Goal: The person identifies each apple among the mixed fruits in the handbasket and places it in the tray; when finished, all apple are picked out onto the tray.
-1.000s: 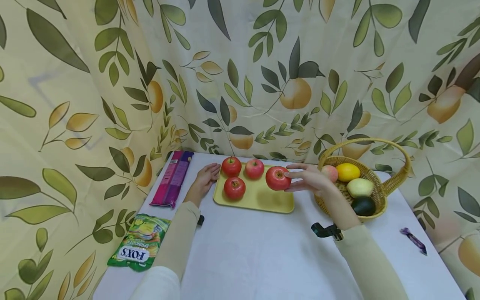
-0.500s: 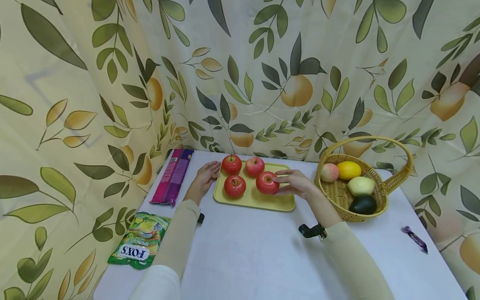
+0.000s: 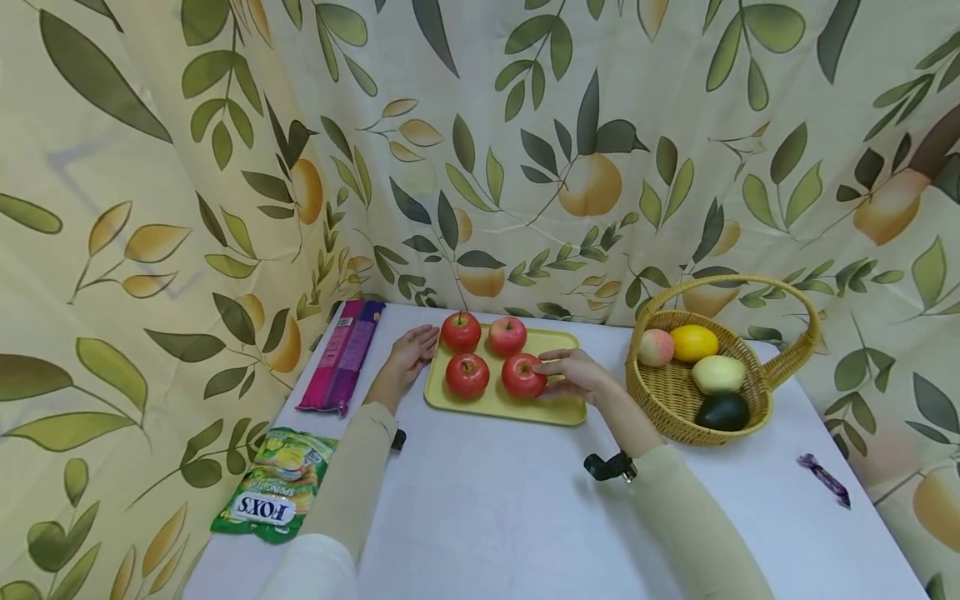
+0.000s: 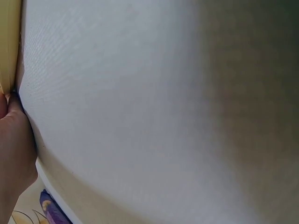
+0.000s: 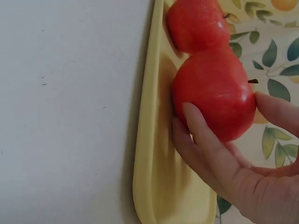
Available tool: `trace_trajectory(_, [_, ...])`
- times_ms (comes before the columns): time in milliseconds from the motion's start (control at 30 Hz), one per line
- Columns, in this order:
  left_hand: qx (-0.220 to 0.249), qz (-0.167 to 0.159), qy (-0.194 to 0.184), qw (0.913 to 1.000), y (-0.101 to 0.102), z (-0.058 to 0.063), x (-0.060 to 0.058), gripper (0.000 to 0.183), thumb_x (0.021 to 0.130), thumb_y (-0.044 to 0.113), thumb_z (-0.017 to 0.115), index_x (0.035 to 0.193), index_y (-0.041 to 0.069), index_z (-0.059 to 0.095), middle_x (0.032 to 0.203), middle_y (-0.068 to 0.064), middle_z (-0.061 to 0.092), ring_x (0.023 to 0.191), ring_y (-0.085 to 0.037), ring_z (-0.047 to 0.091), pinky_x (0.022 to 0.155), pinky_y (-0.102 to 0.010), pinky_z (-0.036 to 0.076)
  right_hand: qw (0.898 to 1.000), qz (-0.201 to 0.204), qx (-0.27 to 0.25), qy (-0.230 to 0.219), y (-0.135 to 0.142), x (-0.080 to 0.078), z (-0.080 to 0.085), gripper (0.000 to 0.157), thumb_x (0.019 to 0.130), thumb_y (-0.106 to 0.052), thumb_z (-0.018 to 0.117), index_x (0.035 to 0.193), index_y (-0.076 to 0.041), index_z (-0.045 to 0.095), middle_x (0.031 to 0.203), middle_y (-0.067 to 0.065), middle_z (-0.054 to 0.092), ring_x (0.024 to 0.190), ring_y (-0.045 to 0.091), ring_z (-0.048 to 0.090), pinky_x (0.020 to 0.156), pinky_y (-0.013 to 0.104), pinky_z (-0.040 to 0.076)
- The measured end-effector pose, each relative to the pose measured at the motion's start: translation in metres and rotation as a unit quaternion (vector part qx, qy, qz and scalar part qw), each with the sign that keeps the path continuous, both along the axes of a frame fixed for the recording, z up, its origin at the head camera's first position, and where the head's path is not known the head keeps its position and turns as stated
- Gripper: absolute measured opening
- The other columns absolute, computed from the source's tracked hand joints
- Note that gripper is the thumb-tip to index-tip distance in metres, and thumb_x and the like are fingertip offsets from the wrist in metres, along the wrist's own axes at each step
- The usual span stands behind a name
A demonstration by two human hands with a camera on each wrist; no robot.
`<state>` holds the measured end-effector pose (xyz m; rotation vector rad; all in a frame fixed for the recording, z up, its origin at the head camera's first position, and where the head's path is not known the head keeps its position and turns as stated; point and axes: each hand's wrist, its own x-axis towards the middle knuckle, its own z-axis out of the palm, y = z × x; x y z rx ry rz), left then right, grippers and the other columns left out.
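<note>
A red apple [image 3: 523, 377] sits at the front of the yellow tray [image 3: 551, 410], and my right hand [image 3: 573, 372] holds it from the right side. In the right wrist view the fingers [image 5: 210, 144] curve round this apple, which is beside another apple [image 5: 196, 23]. Three more apples share the tray: back-left [image 3: 461, 332], back-middle [image 3: 507, 337] and front-left [image 3: 467, 375]. My left hand [image 3: 409, 356] grips the tray's left rim; the left wrist view has its fingertips right at the yellow edge, mostly cut off by the frame.
To the right stands a wicker basket [image 3: 667, 412] with a peach [image 3: 656, 347], a lemon [image 3: 693, 343], a pale green fruit [image 3: 717, 375] and a dark green fruit [image 3: 722, 411]. A purple wrapped candy [image 3: 825, 481], a pink-purple packet [image 3: 341, 358] and a green Fox's bag [image 3: 276, 483] lie on the table.
My right hand has carried its apple left and down from the tray's right side to a spot beside the front-left apple. My left hand has stayed at the tray's rim.
</note>
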<state>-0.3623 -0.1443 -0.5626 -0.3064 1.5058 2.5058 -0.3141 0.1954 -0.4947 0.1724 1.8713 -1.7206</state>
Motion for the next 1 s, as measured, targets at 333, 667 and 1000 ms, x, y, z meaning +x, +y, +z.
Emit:
trace_trajectory(333, [-0.008,-0.004,0.003,1.0,0.0,-0.005,0.001,0.078,0.087,-0.032,0.04,0.16,-0.003,0.033,0.164,-0.019,0.038,0.152,-0.028,0.037,0.094,-0.027,0.052,0.995,-0.005,0.095,0.036,-0.003,0.0,-0.008,0.064,0.095,-0.023,0.073,0.148,0.005,0.048,0.126,0.017,0.065,0.1,0.03,0.071,0.1,0.049,0.055])
trace_trajectory(667, [-0.024,-0.007,0.006,0.9997,0.0,-0.007,0.001,0.077,0.088,-0.032,0.04,0.16,-0.005,0.03,0.164,-0.02,0.038,0.152,-0.029,0.036,0.097,-0.028,0.05,0.995,0.004,0.077,0.058,0.011,0.001,-0.01,0.066,0.1,-0.023,0.066,0.153,0.008,0.04,0.134,0.02,0.067,0.121,0.038,0.067,0.109,0.052,0.048])
trace_trajectory(1000, [-0.102,0.008,0.022,0.9945,-0.001,-0.012,0.0,0.062,0.094,-0.019,0.05,0.155,-0.009,0.037,0.157,-0.027,0.045,0.146,-0.036,0.045,0.109,-0.037,0.048,0.979,0.0,0.138,0.149,0.02,0.012,0.011,0.06,0.101,-0.028,0.066,0.147,0.007,0.05,0.146,0.027,0.056,0.138,0.044,0.05,0.114,0.055,0.042])
